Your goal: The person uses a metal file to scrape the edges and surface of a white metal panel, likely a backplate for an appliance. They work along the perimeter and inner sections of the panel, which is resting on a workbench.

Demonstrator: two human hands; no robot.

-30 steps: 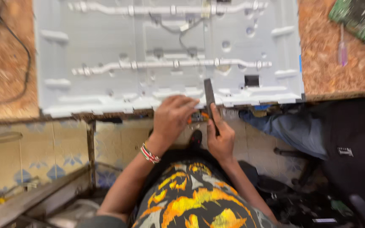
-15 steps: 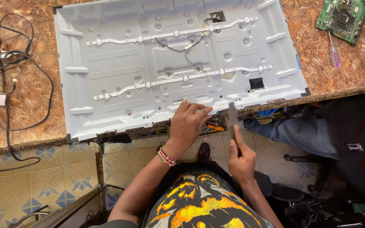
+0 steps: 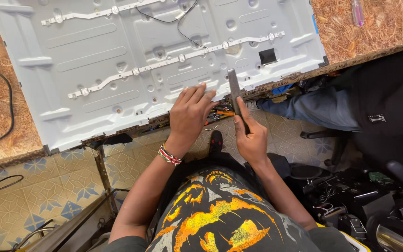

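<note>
Step in hand: working the near edge of the white backlight panel (image 3: pixel 117 70) on the desk (image 3: pixel 374 28). Left hand (image 3: pixel 190 112) lies flat, released, on that edge. Right hand (image 3: pixel 250 135) grasps a dark flat tool (image 3: pixel 234 88), tip just right of the left fingers. Next move likely needs the tip seated at the edge.

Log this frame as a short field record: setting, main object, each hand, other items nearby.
setting: brown speckled worktable seen from above, tiled floor below
main object: white metal panel lying flat, two light strips and thin wires across it
left hand: left hand palm down on the panel's near edge, beaded bracelet at the wrist
right hand: right hand gripping a flat dark tool, its tip at the panel edge
nearby: screwdriver on the table; another person's leg at right
</note>
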